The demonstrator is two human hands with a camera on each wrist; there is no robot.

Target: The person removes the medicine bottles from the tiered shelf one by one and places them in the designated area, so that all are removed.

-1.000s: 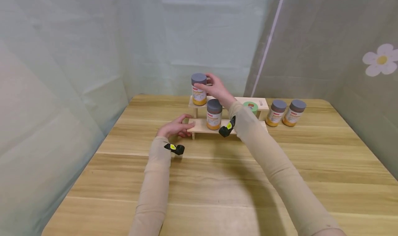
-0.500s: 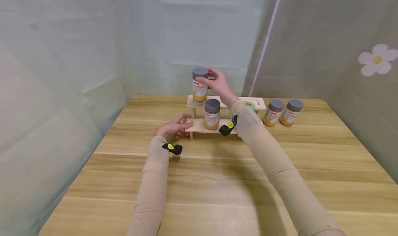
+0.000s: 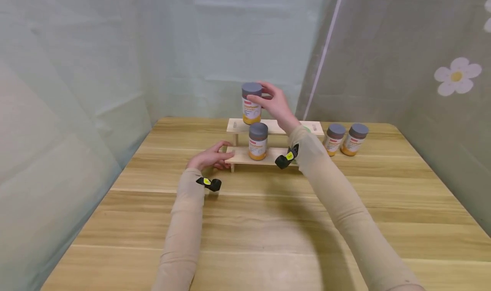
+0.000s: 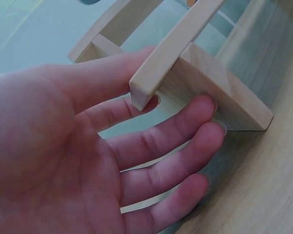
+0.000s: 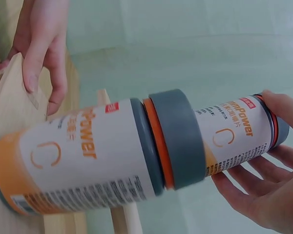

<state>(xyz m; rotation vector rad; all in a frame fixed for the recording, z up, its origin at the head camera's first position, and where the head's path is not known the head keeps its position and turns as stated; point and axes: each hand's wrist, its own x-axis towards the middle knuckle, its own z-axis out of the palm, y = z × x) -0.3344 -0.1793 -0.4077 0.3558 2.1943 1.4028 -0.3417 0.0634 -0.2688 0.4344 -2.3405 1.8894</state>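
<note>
My right hand [image 3: 277, 105] pinches a supplement jar [image 3: 251, 105] with a grey lid and a white-and-orange label, thumb in front and fingers behind near its lid. The jar is upright over the left part of the upper shelf of a two-step wooden rack [image 3: 239, 155]. A similar jar [image 3: 258, 142] stands on the lower step, large in front of the held jar [image 5: 234, 131] in the right wrist view. My left hand [image 3: 211, 157] grips the lower step's left end. In the left wrist view, the left thumb lies over the board [image 4: 171, 44] and the fingers below.
Two more grey-lidded jars, one nearer the rack [image 3: 335, 138] and one farther right [image 3: 355, 139], stand on the wooden table [image 3: 245, 240]. A green-topped item [image 3: 306, 129] is mostly hidden behind my right forearm. Pale cloth [image 3: 238, 39] hangs behind the table.
The right hand has lifted its jar slightly and carried it right from the upper shelf's left end. The left hand keeps its grip on the rack. The head view has shifted a little.
</note>
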